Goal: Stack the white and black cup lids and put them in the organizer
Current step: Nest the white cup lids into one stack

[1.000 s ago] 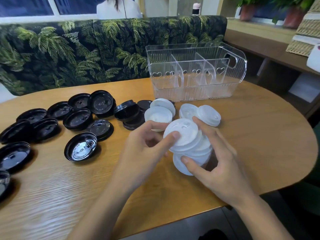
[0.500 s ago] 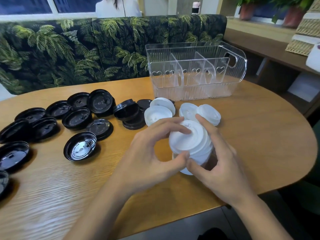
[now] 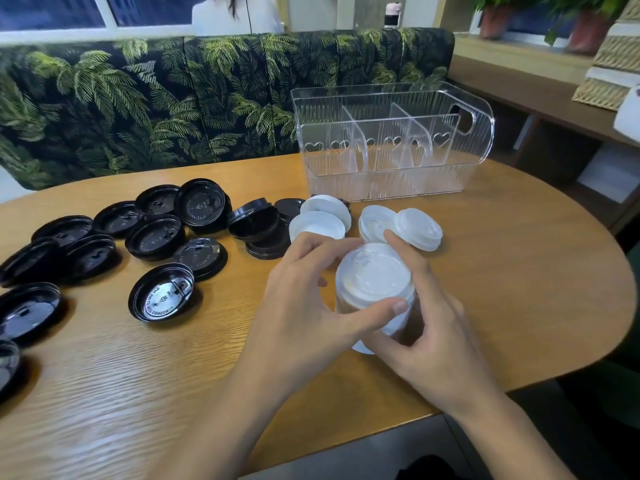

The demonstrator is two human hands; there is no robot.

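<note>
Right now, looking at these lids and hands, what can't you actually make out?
- How many lids are in the white stack: the left hand and right hand cover its sides.
- Black lids at far left: cut off by the frame edge, so no full count.
- Embossed lettering on the black lids: too small to read.
- The organizer floor: clear ribbed walls blur it; nothing shows inside.

Occlusions and crops, quick pass.
My hands cover most of the white lid stack [image 3: 375, 282], so I can't count it; black lids [image 3: 27, 311] at the left edge are cropped; embossed lid text too small to read.
</note>
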